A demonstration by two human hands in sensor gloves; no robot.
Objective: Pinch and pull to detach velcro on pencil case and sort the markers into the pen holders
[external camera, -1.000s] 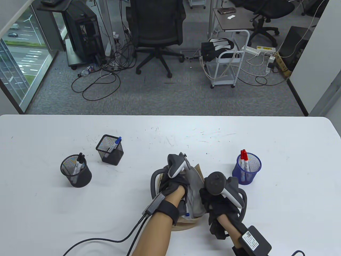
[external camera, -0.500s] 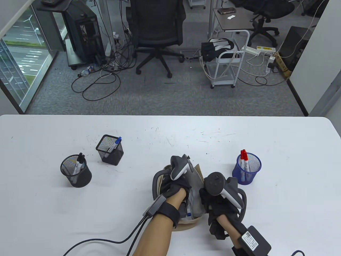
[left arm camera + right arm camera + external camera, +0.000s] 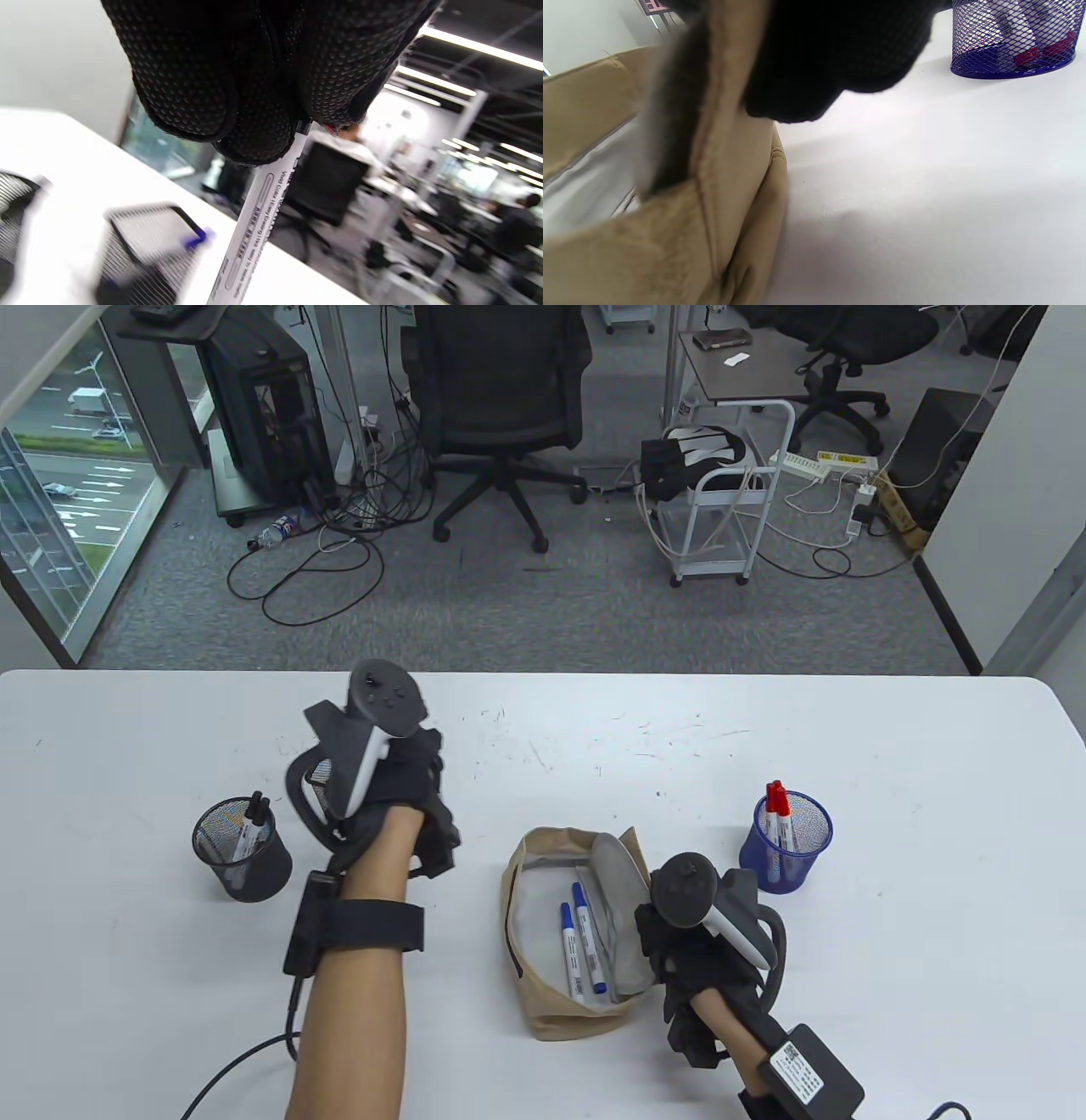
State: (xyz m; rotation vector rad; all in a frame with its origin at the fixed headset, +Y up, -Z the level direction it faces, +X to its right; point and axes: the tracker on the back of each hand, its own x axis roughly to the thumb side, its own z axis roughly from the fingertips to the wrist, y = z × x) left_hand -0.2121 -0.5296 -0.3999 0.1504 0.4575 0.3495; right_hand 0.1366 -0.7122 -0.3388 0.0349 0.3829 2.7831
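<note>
White table (image 3: pixel 764 712) — tan pencil case (image 3: pixel 551 1018), round black mesh holder (image 3: pixel 246 865), square black holder (image 3: pixel 140 254), blue holder (image 3: pixel 793 840)

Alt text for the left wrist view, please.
Gloved left hand pinches the top of a white marker that hangs down over a white table. A blurred square mesh holder with a blue-capped marker sits below.

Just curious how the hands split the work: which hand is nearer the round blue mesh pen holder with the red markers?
Right. The right hand grips the tan pencil case beside the blue mesh pen holder; the left hand is far across the table.
</note>
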